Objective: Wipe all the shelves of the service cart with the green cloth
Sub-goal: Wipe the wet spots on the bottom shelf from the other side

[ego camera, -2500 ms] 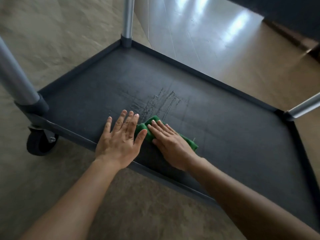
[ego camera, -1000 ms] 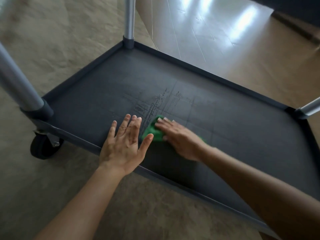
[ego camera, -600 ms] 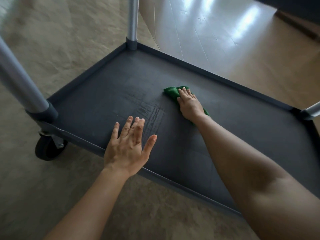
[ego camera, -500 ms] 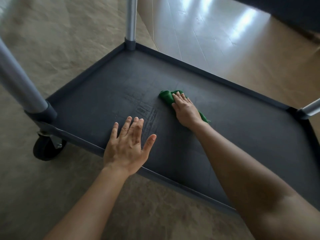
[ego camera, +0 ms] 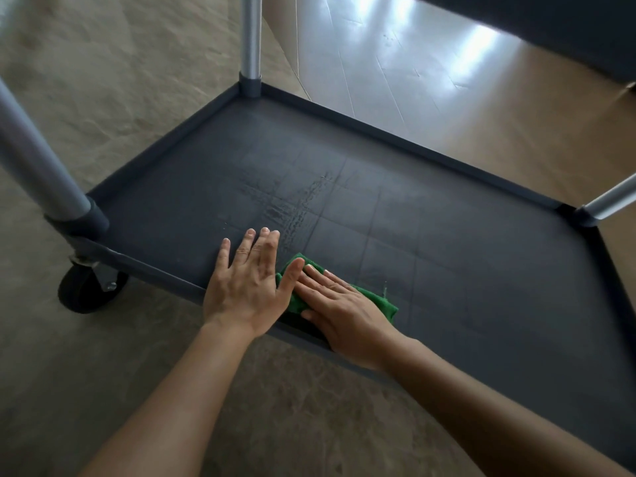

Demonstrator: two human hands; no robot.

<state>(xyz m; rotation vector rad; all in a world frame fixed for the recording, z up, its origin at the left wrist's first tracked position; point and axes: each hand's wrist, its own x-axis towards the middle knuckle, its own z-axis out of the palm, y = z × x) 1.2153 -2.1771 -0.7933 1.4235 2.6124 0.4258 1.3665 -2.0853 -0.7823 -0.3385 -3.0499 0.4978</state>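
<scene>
Right hand (ego camera: 347, 313) flat on green cloth (ego camera: 385, 306), fingers extended; left hand (ego camera: 246, 290) splayed on shelf (ego camera: 481, 287).

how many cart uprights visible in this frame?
3: near-left post, far-left corner post, far-right corner post. A near-right one, if any, lies outside the frame.

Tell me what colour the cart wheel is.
Black; the wheel shows best in the head view, under the cart's near left corner.
</scene>
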